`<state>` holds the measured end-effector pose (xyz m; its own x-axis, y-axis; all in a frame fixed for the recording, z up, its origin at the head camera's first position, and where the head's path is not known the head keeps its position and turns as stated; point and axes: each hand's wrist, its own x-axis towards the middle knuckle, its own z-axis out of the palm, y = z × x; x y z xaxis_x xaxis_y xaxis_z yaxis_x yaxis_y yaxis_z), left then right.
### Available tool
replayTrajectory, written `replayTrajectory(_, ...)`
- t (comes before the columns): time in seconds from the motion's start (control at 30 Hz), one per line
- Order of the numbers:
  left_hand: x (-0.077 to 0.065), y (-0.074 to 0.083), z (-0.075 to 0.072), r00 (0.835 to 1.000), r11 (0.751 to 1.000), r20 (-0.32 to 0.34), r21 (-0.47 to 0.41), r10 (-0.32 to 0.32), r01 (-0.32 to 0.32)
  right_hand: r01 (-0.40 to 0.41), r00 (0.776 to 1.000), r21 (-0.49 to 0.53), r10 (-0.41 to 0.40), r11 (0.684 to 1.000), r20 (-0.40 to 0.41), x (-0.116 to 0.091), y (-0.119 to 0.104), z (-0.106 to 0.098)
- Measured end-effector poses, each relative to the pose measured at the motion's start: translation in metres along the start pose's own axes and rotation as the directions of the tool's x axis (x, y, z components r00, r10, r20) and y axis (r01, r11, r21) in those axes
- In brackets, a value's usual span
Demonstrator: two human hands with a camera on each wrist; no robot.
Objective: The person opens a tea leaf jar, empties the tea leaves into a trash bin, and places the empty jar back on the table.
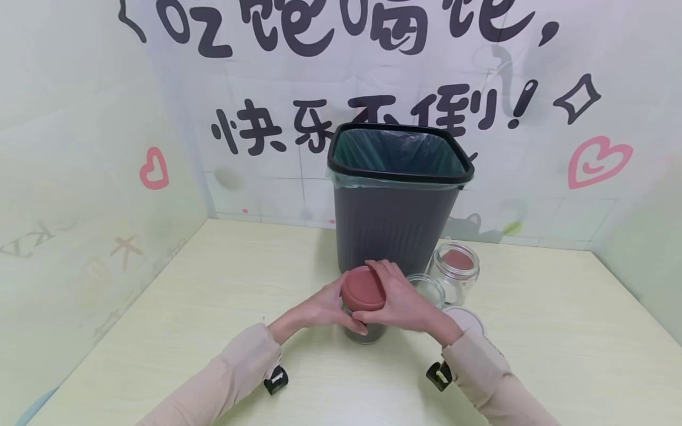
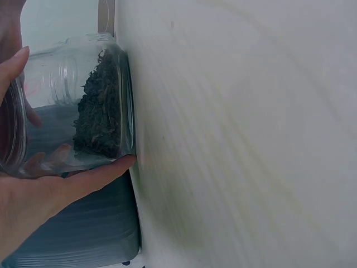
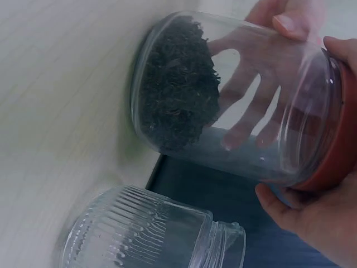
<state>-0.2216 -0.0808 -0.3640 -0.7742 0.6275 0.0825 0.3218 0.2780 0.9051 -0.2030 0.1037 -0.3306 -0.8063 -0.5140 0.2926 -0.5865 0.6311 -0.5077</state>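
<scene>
A clear glass jar (image 1: 364,335) stands upright on the table in front of me, with a red-brown lid (image 1: 363,289) on its mouth. Dark dried leaves (image 3: 175,84), looking like loose tea, fill its lower part. My left hand (image 1: 325,305) holds the jar's glass body from the left, its fingers spread around the wall in the right wrist view. From the other side, my right hand (image 1: 402,299) grips the lid's rim with fingers and thumb. The left wrist view shows the same leaves (image 2: 100,106) through the glass.
A dark bin (image 1: 391,228) with a plastic liner stands behind the jar. To the right are a ribbed glass jar (image 3: 134,229), an open jar (image 1: 458,284) with something reddish inside, and a pale round disc (image 1: 466,321) partly behind my right wrist.
</scene>
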Motion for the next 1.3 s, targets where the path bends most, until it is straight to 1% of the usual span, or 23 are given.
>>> replayTrajectory(0.1,0.000,0.000,0.000,1.000,1.000,-0.002,0.007,0.001,-0.001,-0.011,1.000,0.045,0.010,0.999,0.027,0.000,0.000,-0.004)
replayTrajectory(0.27,0.000,0.001,0.001,1.000,1.000,-0.002,0.002,-0.006,0.006,-0.010,0.998,0.077,0.005,0.997,0.070,0.001,0.002,-0.008)
replayTrajectory(0.47,0.001,0.000,0.002,1.000,1.000,0.009,-0.021,0.012,-0.012,0.033,0.991,0.121,-0.048,0.992,0.122,0.006,0.006,-0.014)
replayTrajectory(0.53,0.002,0.000,0.001,1.000,1.000,0.009,-0.025,0.020,-0.020,0.042,0.991,0.138,-0.059,0.990,0.124,0.007,0.006,-0.018)
replayTrajectory(0.6,0.002,0.000,0.001,1.000,0.999,0.007,-0.021,0.026,-0.026,0.034,0.991,0.145,-0.052,0.989,0.125,0.008,0.005,-0.023)
replayTrajectory(0.73,0.001,0.000,0.002,1.000,1.000,-0.019,0.016,-0.013,0.013,-0.004,0.995,0.119,-0.008,0.993,0.103,0.005,0.004,-0.032)
replayTrajectory(0.83,0.001,0.001,0.003,0.999,0.999,-0.032,0.024,-0.040,0.040,-0.036,0.996,0.095,0.028,0.995,0.085,-0.004,0.004,-0.040)
replayTrajectory(1.0,0.002,0.000,0.004,0.999,1.000,-0.036,0.010,-0.020,0.020,-0.067,0.994,0.071,0.061,0.995,0.092,-0.029,0.011,-0.056)
replayTrajectory(1.1,0.002,0.000,0.004,0.999,0.999,-0.047,0.018,-0.025,0.026,-0.045,0.992,0.068,0.037,0.997,0.117,-0.047,0.017,-0.065)
replayTrajectory(1.17,0.002,0.000,0.003,0.998,0.999,-0.056,0.022,-0.037,0.039,-0.013,0.989,0.071,0.002,0.997,0.145,-0.058,0.021,-0.069)
replayTrajectory(1.23,0.001,0.000,0.003,0.997,0.999,-0.057,0.013,-0.043,0.044,0.028,0.984,0.056,-0.037,0.998,0.173,-0.069,0.025,-0.070)
replayTrajectory(1.3,0.001,-0.001,0.002,0.998,0.999,-0.049,0.001,-0.039,0.039,0.046,0.978,0.043,-0.054,0.998,0.201,-0.078,0.028,-0.068)
